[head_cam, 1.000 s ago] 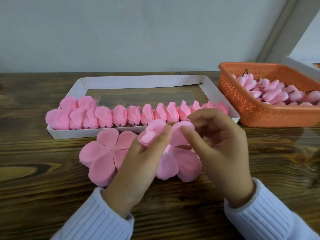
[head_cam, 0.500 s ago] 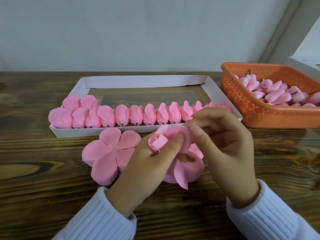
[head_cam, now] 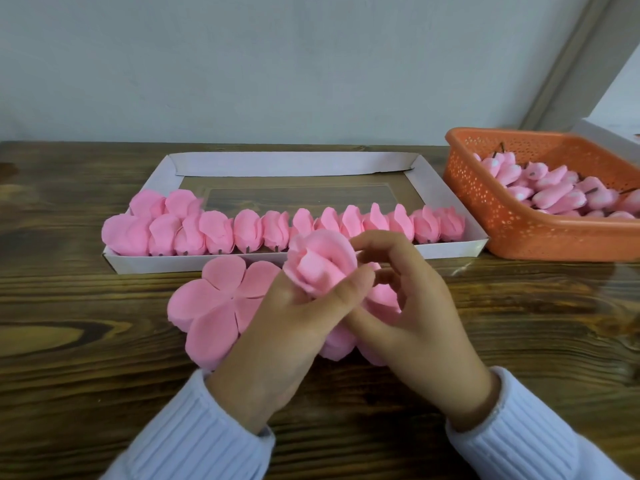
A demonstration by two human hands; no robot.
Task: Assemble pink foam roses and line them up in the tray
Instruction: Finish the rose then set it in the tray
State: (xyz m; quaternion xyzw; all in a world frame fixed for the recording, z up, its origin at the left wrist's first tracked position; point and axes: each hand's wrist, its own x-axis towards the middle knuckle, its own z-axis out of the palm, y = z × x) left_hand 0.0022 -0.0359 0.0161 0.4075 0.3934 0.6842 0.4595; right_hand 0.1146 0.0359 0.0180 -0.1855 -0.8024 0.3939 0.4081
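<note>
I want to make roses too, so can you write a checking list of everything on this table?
Surface: wooden table.
Job's things: white tray holding a row of finished roses; half-made rose; flat petal piece before the tray; orange basket of pink buds.
Clutter: nothing seen.
Hands: left hand grips the half-made rose; right hand curls round its outer petals.
Cables: nothing seen.
Surroundings: grey wall; white thing cut off at right.

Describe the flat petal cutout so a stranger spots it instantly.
Find the white cardboard tray on the wooden table. Directly before its near wall lies a pink petal cutout. Unlike the rolled roses in the tray, it lies spread flat.
</note>
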